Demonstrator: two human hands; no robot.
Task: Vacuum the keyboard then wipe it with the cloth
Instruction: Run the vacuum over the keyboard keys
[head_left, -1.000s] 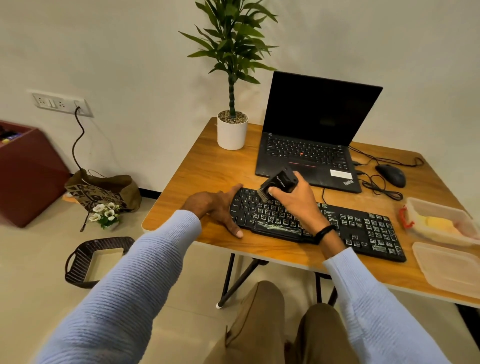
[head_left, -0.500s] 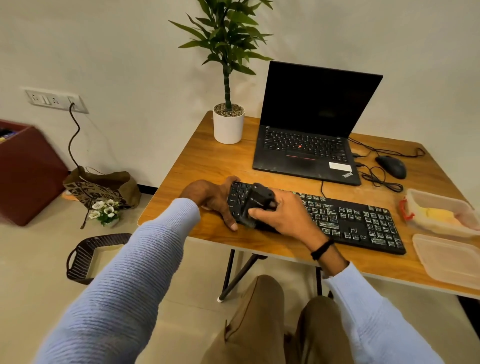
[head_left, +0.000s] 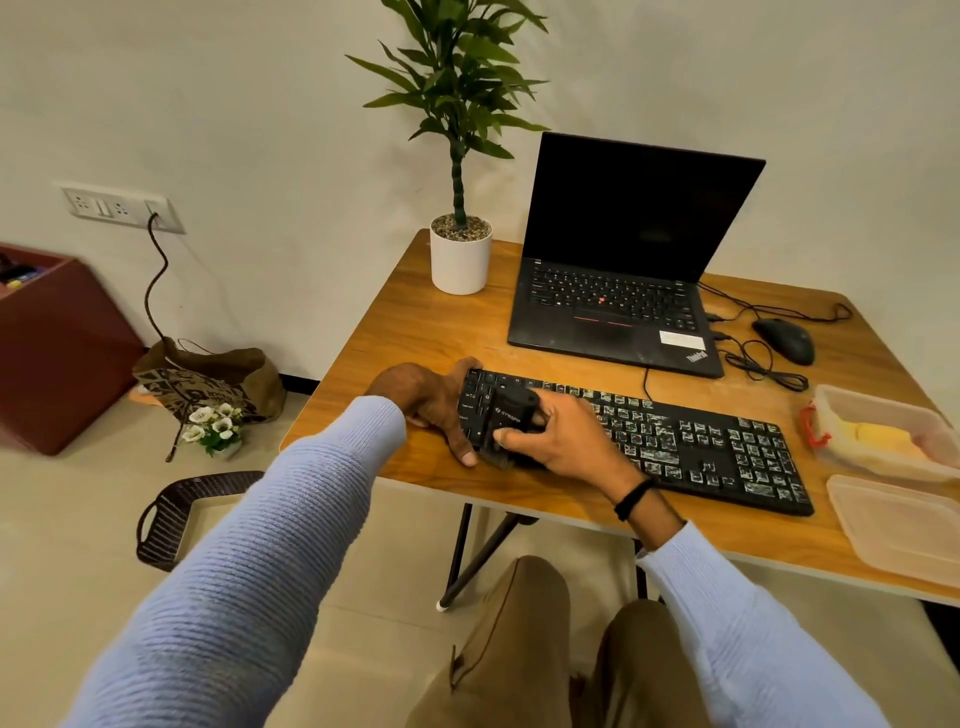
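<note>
The keyboard (head_left: 675, 441) lies along the table's (head_left: 415, 322) near edge, with whitish specks on its right keys. On its left end sits the vacuum (head_left: 511, 415), the right hand's (head_left: 561, 441) grip curled round it. The left hand (head_left: 426, 400) clasps the keyboard's left edge. Far: laptop (head_left: 613, 312), plant (head_left: 461, 260). Right: mouse (head_left: 784, 340), tub (head_left: 841, 400) with a yellow cloth (head_left: 878, 434), lid (head_left: 904, 525).

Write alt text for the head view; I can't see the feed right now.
The right hand grips a small black handheld vacuum on the left keys of a white-flecked black keyboard, whose left end the left hand holds. Behind on the wooden table stand an open laptop and a potted plant.
</note>
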